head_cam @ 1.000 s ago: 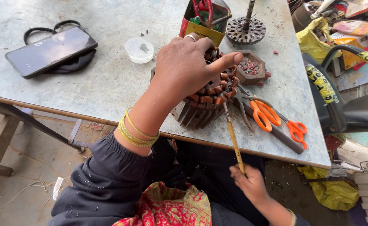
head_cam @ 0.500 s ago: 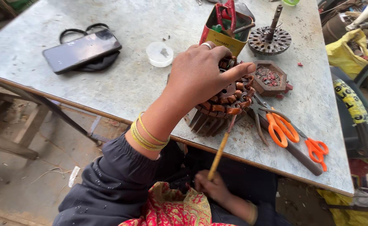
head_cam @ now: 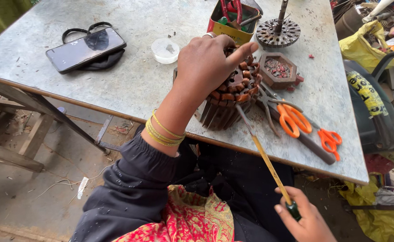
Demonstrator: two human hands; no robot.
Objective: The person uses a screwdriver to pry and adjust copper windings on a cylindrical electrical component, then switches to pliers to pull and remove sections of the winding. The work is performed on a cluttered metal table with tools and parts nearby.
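Observation:
My left hand [head_cam: 210,62] grips the top of a round motor stator with copper windings [head_cam: 230,98], which stands tilted at the near edge of the grey metal table [head_cam: 129,85]. My right hand [head_cam: 302,217], low at the frame's bottom below the table edge, holds the green end of a long thin yellow-shafted tool [head_cam: 266,157]. The tool's tip reaches up to the stator's lower right side. Gold bangles sit on my left wrist.
Two orange-handled scissors [head_cam: 295,118] lie right of the stator. Behind it are a small hexagonal wooden tray [head_cam: 277,69], a rotor disc with shaft [head_cam: 277,31], a yellow tin of tools [head_cam: 230,20] and a white lid [head_cam: 165,49]. A phone [head_cam: 85,47] lies far left.
The view has shifted a little. My right hand has dropped lower and moved right with the tool, whose tip stays at the stator. My left hand keeps its hold.

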